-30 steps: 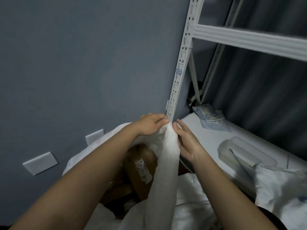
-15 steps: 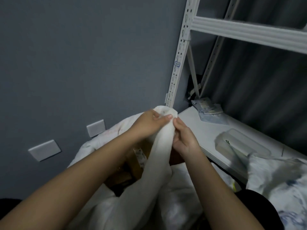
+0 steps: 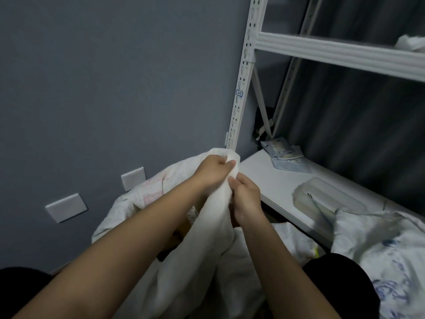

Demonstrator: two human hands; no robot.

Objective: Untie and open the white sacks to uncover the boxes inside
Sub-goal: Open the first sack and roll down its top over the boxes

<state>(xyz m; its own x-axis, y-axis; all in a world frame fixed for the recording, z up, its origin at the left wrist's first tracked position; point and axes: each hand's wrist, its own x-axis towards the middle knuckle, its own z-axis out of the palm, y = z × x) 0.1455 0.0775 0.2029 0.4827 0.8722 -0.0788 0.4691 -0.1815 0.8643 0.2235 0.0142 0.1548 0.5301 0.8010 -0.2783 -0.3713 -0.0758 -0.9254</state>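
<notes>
Both hands hold the gathered neck of a white woven fabric sack (image 3: 207, 226), which is pulled up into a twisted column in front of the person. The left hand (image 3: 212, 169) grips the very top of the bunched cloth, fingers curled over it and thumb pressed against the side. The right hand (image 3: 247, 199) sits just below and to the right, its fingers wrapped around the same column of cloth. The sack's body spreads out beneath the forearms, between the blue-grey wall (image 3: 115, 77) and a white metal shelving rack (image 3: 243, 84). Under the left forearm, inside the loosened mouth, a brown patch shows that may be a cardboard box (image 3: 184, 229), though it is mostly hidden. On the rack's lowest white shelf board (image 3: 276, 180) lie a few small flat packets (image 3: 282, 153) and a translucent plastic container (image 3: 328, 199). A second white sack with blue print (image 3: 386, 249) lies at the lower right.
</notes>
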